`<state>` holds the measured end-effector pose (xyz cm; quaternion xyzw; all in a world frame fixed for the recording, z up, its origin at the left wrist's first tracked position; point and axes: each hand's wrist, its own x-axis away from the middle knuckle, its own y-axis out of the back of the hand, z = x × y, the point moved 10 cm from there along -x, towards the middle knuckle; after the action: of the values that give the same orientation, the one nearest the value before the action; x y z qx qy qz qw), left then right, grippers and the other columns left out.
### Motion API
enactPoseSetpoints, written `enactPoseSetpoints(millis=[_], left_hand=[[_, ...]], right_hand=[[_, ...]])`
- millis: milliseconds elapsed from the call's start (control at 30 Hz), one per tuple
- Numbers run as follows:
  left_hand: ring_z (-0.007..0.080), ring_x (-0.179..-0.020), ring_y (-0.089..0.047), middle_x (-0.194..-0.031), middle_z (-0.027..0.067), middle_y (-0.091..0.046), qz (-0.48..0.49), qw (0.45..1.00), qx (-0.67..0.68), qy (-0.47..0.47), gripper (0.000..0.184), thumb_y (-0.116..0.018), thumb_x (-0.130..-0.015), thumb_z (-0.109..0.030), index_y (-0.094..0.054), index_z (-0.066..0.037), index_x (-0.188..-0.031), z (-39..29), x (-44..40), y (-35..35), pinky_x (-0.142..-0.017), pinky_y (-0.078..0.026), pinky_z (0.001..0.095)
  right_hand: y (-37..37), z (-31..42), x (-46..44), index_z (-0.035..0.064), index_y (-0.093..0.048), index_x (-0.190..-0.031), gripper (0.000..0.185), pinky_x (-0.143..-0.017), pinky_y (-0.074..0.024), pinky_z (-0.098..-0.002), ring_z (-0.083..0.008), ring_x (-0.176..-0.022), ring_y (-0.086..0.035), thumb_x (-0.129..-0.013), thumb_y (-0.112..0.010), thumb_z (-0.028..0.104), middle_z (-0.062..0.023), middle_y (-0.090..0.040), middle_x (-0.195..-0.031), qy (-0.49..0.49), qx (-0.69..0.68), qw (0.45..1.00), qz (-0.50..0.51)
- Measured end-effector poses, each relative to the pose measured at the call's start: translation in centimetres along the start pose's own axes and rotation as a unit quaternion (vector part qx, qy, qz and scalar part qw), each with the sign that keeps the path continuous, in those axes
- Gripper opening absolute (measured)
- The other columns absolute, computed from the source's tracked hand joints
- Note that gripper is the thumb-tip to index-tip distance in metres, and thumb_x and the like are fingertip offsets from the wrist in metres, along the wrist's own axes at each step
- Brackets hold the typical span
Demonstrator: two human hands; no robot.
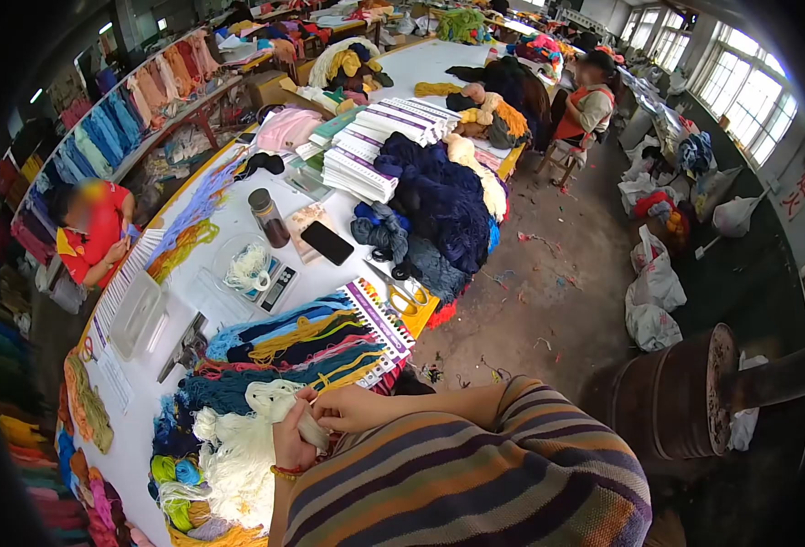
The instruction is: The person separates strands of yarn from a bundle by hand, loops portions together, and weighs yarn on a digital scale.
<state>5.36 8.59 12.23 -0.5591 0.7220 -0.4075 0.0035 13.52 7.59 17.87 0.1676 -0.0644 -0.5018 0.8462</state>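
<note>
My left hand [291, 439], with a beaded bracelet at the wrist, is closed around a cream yarn skein [273, 397]. My right hand [349, 408] meets it from the right, its fingers pinched together at the skein's edge; the exact strand between them is too small to make out. Below and left of both hands spreads a large white yarn heap [243, 479]. Just beyond lie rows of coloured thread hanks [284, 342] in blue, teal, pink and mustard, fixed along a punched card [379, 328] with a purple stripe.
Yellow-handled scissors [402, 294], a black phone [327, 243], a dark jar [268, 217] and a scale [276, 287] lie farther up the white table. Navy yarn [439, 191] is piled beside stacked cards [375, 150]. A rusty barrel [667, 397] stands right. Two people sit nearby.
</note>
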Motion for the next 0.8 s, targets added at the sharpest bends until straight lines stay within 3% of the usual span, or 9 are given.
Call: enactPoseSetpoints(millis=[333, 633, 800], left_hand=[[0.0210, -0.094, -0.051, -0.101, 0.0104, -0.053, 0.012, 0.999, 0.033, 0.020, 0.026, -0.046, -0.087, -0.016, -0.050, 0.000, -0.108, -0.1, 0.0, -1.1, -0.083, -0.042, 0.0339], [0.0217, -0.094, -0.051, -0.102, 0.0116, -0.052, -0.007, 0.999, 0.051, 0.013, 0.025, -0.046, -0.087, -0.015, -0.049, 0.000, -0.107, 0.0, -0.4, -0.6, -0.084, -0.042, 0.0350], [0.0216, -0.092, -0.052, -0.099, 0.0109, -0.053, 0.004, 0.998, 0.060, 0.012, 0.024, -0.046, -0.087, -0.013, -0.049, 0.000, -0.107, 0.2, -0.4, -0.5, -0.083, -0.042, 0.0348]], right_hand=[[0.5, -1.8, -0.3, 0.0021, -0.054, -0.085, 0.013, -0.058, -0.0437, -0.0244, -0.0115, -0.066, -0.055, -0.080, -0.060, 0.012, -0.0056, -0.058, -0.074, -0.075, -0.115, 0.991, -0.002], [0.9, -3.4, -0.3, 0.0036, -0.055, -0.082, 0.013, -0.058, -0.0431, -0.0255, -0.0137, -0.067, -0.055, -0.076, -0.063, 0.013, -0.0061, -0.058, -0.074, -0.139, -0.162, 0.975, -0.058], [0.8, -2.5, -0.4, 0.0024, -0.055, -0.088, 0.015, -0.060, -0.0445, -0.0253, -0.0131, -0.069, -0.056, -0.080, -0.060, 0.014, -0.0060, -0.060, -0.079, -0.108, -0.117, 0.987, -0.030]])
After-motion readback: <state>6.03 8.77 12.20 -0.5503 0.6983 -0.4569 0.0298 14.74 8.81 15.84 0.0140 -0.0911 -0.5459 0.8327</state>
